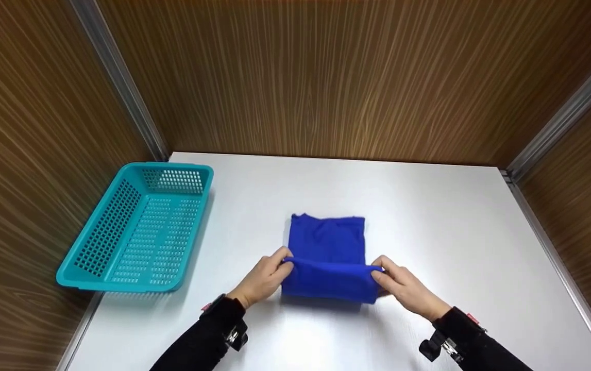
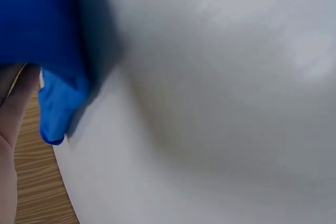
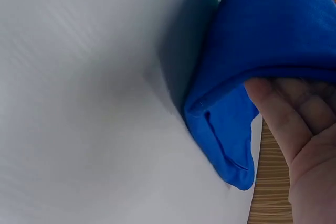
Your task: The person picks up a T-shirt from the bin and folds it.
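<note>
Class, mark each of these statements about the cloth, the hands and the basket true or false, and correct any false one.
1. Both hands pinch the blue cloth. True: left hand, right hand.
2. The teal basket holds a cloth. False: nothing lies in it.
3. The basket stands to the left of the cloth. True.
4. The cloth lies spread out in one flat layer. False: it is folded, its near edge lifted.
5. The table is white. True.
</note>
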`<state>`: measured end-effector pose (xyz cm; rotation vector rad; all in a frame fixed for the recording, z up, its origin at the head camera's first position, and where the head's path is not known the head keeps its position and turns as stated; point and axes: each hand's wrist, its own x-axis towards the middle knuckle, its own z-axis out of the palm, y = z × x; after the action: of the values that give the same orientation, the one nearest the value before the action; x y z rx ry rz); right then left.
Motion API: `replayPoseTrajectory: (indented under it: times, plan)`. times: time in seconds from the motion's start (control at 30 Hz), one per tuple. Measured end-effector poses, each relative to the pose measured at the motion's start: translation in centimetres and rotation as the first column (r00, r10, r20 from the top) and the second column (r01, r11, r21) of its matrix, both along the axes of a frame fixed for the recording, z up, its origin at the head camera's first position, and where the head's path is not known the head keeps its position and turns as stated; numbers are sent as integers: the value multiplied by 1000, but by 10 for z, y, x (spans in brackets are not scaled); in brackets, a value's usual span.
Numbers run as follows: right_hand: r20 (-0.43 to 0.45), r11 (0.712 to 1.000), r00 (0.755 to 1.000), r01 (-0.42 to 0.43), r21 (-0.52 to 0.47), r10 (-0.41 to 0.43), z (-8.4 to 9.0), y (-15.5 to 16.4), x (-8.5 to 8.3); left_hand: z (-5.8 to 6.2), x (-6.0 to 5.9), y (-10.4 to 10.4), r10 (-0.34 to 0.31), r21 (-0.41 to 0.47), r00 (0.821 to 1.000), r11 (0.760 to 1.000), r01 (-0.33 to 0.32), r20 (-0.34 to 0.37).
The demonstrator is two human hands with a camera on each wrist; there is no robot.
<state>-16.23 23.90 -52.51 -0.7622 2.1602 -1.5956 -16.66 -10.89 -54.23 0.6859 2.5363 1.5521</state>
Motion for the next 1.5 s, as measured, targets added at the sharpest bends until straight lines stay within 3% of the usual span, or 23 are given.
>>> replayPoseTrajectory:
  times: [0.1, 0.2, 0.33, 0.47, 0.67, 0.77, 0.83, 0.9, 0.93, 1.03, 1.13, 1.2, 1.27, 1.33, 1.4, 1.5]
  plan:
    - [150, 995, 989, 3, -99, 12, 7, -4, -3, 4, -3, 3, 37, 76, 995, 996, -44, 95]
    - [221, 990, 974, 74, -123, -45, 7, -8, -11, 5, -8, 6, 96, 68, 982, 992, -108, 160]
    - [278, 969, 940, 231, -91, -198, -3, -15, -25, 1, -19, 13, 194, 26, 961, 979, -203, 196]
    - [267, 923, 892, 385, -23, -365, -16, -22, -38, -6, -32, 21, 282, -8, 939, 958, -286, 199]
    - [81, 841, 840, 524, 134, -536, -33, -28, -52, -13, -45, 27, 354, -89, 922, 935, -344, 156]
    - [-111, 791, 823, 566, 231, -557, -41, -28, -56, -17, -47, 29, 371, -132, 921, 925, -356, 116]
    - [-274, 751, 802, 596, 286, -532, -48, -28, -58, -22, -46, 30, 367, -197, 930, 914, -356, 25]
    - [-434, 716, 769, 619, 323, -469, -53, -30, -56, -27, -43, 31, 318, -302, 941, 892, -337, -114]
    - [-503, 713, 755, 619, 331, -422, -54, -31, -54, -30, -40, 32, 267, -371, 946, 872, -319, -185]
    - [-659, 720, 723, 570, 396, -209, -59, -41, -46, -36, -32, 38, 33, -570, 937, 786, -239, -347]
    - [-689, 724, 725, 469, 506, 13, -62, -53, -40, -41, -26, 45, -181, -706, 921, 696, -129, -346]
    - [-668, 680, 736, 436, 590, 108, -66, -58, -36, -45, -24, 48, -247, -758, 914, 646, -92, -321]
    - [-633, 626, 760, 426, 653, 143, -69, -59, -34, -50, -23, 48, -265, -791, 915, 605, -86, -302]
    - [-609, 589, 780, 427, 686, 144, -71, -57, -32, -57, -22, 46, -264, -809, 916, 580, -99, -302]
    - [-597, 579, 790, 423, 697, 141, -70, -54, -28, -63, -20, 41, -262, -808, 914, 579, -109, -311]
    - [-602, 615, 779, 391, 685, 174, -70, -49, -18, -68, -14, 32, -270, -788, 907, 607, -100, -323]
